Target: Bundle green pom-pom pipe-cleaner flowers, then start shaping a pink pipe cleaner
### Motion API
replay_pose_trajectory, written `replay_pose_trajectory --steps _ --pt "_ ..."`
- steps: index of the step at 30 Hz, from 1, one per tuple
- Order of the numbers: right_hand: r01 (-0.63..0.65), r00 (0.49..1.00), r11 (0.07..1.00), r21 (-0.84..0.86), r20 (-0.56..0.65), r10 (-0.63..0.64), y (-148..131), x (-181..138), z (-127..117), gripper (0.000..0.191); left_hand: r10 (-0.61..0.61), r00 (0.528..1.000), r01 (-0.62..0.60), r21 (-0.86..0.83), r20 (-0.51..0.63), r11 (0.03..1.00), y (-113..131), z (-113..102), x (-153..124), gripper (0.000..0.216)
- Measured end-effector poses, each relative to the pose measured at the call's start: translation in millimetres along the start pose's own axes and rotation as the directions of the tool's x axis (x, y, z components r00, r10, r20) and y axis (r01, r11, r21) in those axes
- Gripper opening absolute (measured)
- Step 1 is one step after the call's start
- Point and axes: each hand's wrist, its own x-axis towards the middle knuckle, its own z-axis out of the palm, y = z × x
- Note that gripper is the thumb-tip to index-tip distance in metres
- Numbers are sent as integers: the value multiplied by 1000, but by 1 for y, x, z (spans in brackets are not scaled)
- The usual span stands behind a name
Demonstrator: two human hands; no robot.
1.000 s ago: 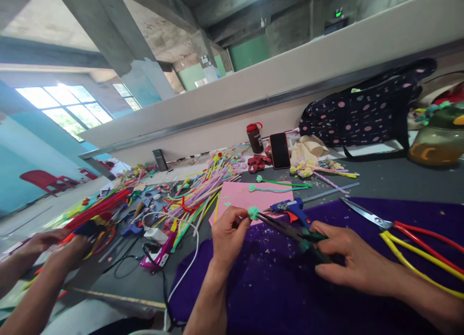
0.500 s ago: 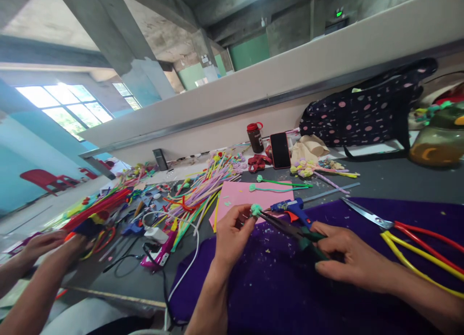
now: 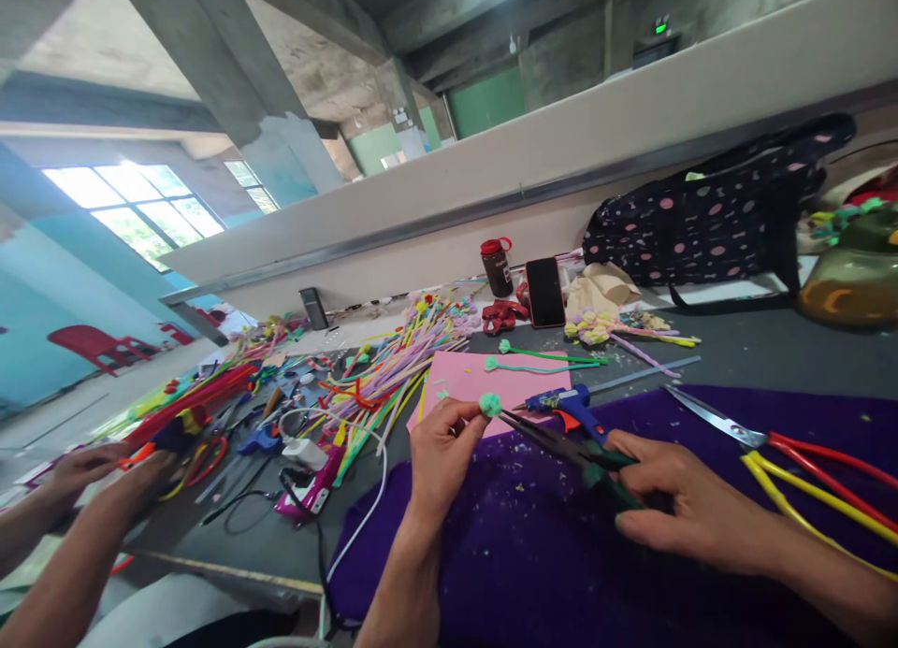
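My left hand (image 3: 441, 447) pinches a small mint-green fuzzy ball (image 3: 489, 404) between thumb and fingers, above the purple cloth (image 3: 533, 554). My right hand (image 3: 684, 508) grips the green handles of long-nose pliers (image 3: 561, 444), whose dark jaws point left, their tips just beside the ball. Both hands hover low over the cloth, which is speckled with small scraps.
A blue glue gun (image 3: 568, 407) lies on a pink sheet (image 3: 469, 379). Red-and-yellow-handled scissors (image 3: 786, 447) lie at right. Piles of coloured pipe cleaners (image 3: 379, 367), cables, a phone (image 3: 545, 292), a brown bottle (image 3: 497, 266) and a spotted bag (image 3: 708, 223) crowd the table. Another person's hands (image 3: 105, 470) work at left.
The view shifted slightly. My left hand turned the green ball a little, and the plier tips drew slightly back from it. The other person's hands moved a bit.
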Motion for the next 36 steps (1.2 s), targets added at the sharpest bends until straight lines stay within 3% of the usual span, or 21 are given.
replay_pose_trajectory --steps 12,28,36 --pt "16 999 999 -52 -42 -19 0 0 1 21 -25 999 23 47 30 999 5 3 -4 14" --pt "11 1000 998 -67 -12 -12 -1 1 -1 24 168 981 -172 35 93 984 6 1 -3 12" --pt "29 1000 996 -82 1 -29 -2 1 -2 22 177 976 -184 48 125 982 3 1 -3 13"
